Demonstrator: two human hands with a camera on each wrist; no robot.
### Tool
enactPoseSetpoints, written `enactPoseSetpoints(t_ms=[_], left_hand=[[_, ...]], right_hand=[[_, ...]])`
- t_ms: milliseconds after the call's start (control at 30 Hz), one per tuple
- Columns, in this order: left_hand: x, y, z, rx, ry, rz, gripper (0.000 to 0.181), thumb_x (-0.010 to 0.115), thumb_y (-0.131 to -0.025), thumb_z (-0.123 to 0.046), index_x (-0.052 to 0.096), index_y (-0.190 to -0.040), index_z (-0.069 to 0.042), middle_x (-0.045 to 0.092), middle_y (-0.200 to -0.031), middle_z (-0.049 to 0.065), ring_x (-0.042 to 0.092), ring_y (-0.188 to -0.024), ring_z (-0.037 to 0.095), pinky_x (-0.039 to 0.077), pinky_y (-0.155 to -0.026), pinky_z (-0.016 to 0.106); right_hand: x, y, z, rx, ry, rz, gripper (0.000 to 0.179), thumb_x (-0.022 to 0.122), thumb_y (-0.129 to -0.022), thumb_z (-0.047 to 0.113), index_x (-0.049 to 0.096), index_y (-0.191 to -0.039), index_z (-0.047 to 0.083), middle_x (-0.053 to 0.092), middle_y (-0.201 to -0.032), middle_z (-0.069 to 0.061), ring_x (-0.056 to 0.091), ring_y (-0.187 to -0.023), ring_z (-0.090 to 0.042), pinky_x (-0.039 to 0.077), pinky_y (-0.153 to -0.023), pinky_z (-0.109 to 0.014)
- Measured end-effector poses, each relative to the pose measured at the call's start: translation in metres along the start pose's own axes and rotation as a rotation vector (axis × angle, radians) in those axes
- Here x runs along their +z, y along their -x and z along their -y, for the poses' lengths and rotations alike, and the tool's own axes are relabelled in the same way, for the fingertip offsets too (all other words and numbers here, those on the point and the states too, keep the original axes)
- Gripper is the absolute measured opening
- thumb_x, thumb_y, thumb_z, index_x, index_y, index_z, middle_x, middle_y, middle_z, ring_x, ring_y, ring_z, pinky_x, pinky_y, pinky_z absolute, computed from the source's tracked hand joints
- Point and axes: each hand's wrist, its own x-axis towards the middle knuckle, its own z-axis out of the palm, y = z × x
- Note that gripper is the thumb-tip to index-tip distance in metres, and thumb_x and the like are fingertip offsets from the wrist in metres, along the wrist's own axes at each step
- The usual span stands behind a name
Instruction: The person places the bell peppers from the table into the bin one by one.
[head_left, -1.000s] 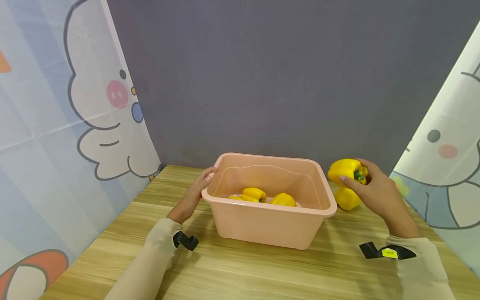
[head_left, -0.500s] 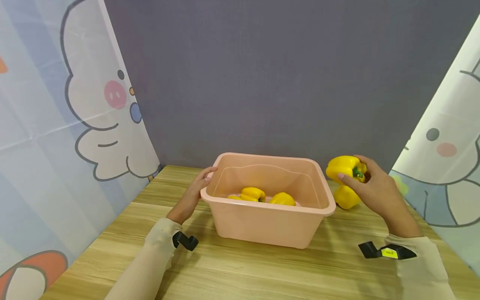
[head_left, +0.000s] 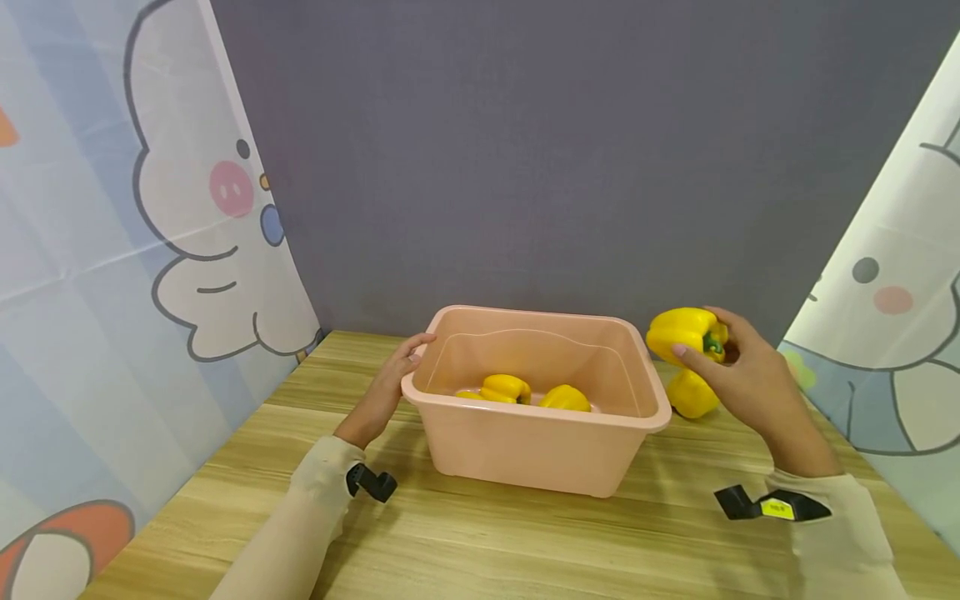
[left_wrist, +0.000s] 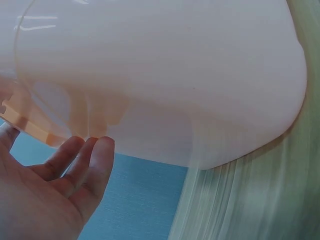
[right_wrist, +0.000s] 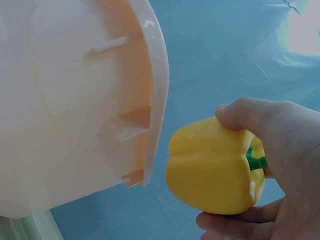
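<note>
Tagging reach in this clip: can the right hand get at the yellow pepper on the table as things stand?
Probably not yet: the right hand grips another yellow pepper. Otherwise the way looks free, with the tabletop pepper showing just below that one in the head view, outside the pink bin.

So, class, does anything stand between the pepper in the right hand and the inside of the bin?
Only the right rim of the bin: the yellow pepper in the right hand is outside it. Nothing else visible blocks.

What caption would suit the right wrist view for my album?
A right hand grips a yellow bell pepper with a green stem, beside a pale pink tub.
</note>
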Motion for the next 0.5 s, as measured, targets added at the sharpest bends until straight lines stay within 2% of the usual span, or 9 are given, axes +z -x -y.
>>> enactPoseSetpoints(t_ms=[133,267,400,500], left_hand=[[0.0006,-0.0004,-0.0004,0.002,-0.006,0.001,0.053,0.037,-0.104,-0.037,0.036,-0.152,-0.013,0.028,-0.16,0.009,0.035,-0.14,0.034,0.035,-0.105,0.055],[0.0009,0.0002,-0.0013,0.008,-0.011,0.0,0.053,0.036,-0.105,-0.036,0.036,-0.152,-0.013,0.027,-0.16,0.009,0.035,-0.14,0.034,0.035,-0.105,0.054],[0.0008,0.0004,-0.0011,0.014,-0.014,0.0,0.052,0.035,-0.105,-0.035,0.036,-0.152,-0.013,0.027,-0.16,0.009,0.035,-0.14,0.034,0.035,-0.105,0.055],[0.0009,0.0007,-0.0009,0.012,-0.017,-0.001,0.052,0.035,-0.105,-0.036,0.036,-0.152,-0.014,0.026,-0.16,0.008,0.034,-0.141,0.034,0.033,-0.106,0.056]], right_hand=[[0.0004,0.0013,0.0012,-0.001,-0.028,-0.007,0.088,0.063,-0.094,0.055,0.025,-0.159,0.01,0.053,-0.123,-0.028,0.052,-0.095,-0.038,0.046,-0.065,-0.034],[0.0001,0.002,0.0022,-0.014,-0.094,0.009,0.085,0.063,-0.095,0.051,0.024,-0.159,0.01,0.052,-0.129,-0.03,0.055,-0.1,-0.037,0.049,-0.065,-0.028],[0.0008,0.0023,0.0027,-0.034,-0.2,0.04,0.08,0.061,-0.099,0.044,0.022,-0.159,0.011,0.05,-0.137,-0.03,0.06,-0.099,-0.017,0.052,-0.067,-0.02],[0.0025,0.003,0.0028,-0.052,-0.248,0.053,0.077,0.061,-0.1,0.04,0.021,-0.16,0.012,0.048,-0.139,-0.03,0.057,-0.093,-0.001,0.052,-0.068,-0.02]])
